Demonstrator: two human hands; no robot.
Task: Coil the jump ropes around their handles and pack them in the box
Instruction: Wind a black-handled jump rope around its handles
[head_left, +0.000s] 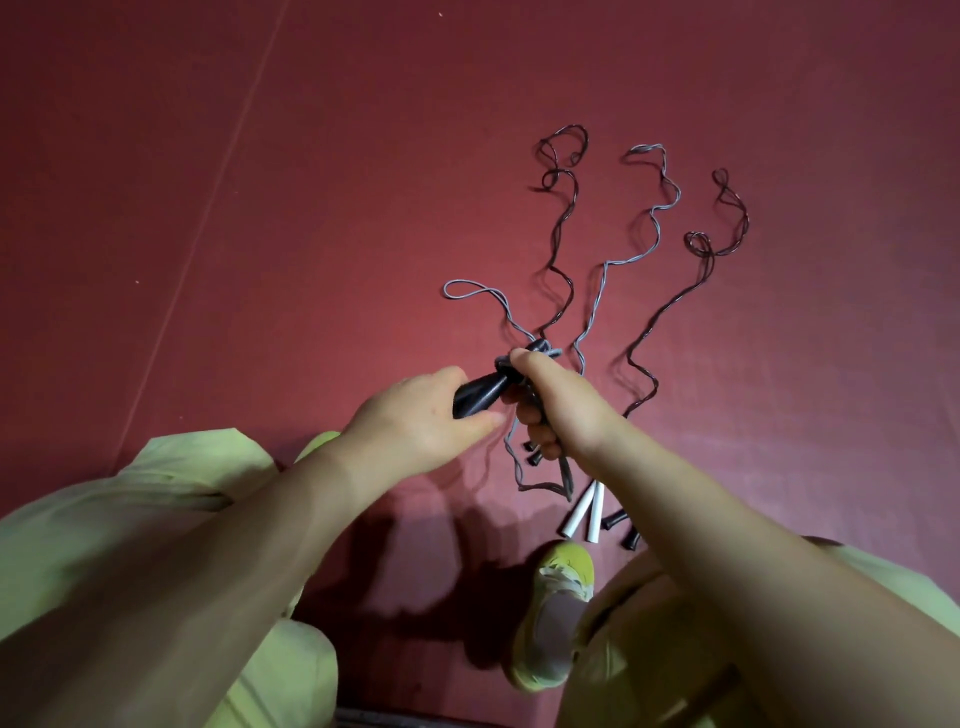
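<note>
Our left hand (415, 415) gripped black handles (480, 397); our right hand (550, 400) pinched grey rope (511, 322) above the red floor (260, 234) with one pale seam (208, 218); no writing showed.

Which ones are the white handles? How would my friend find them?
Start at the yellow-green shoe at the bottom of the red floor. Just above its toe, under the right forearm, two short white handles lie side by side. The other handles nearby are black, so the white pair stands out.
</note>
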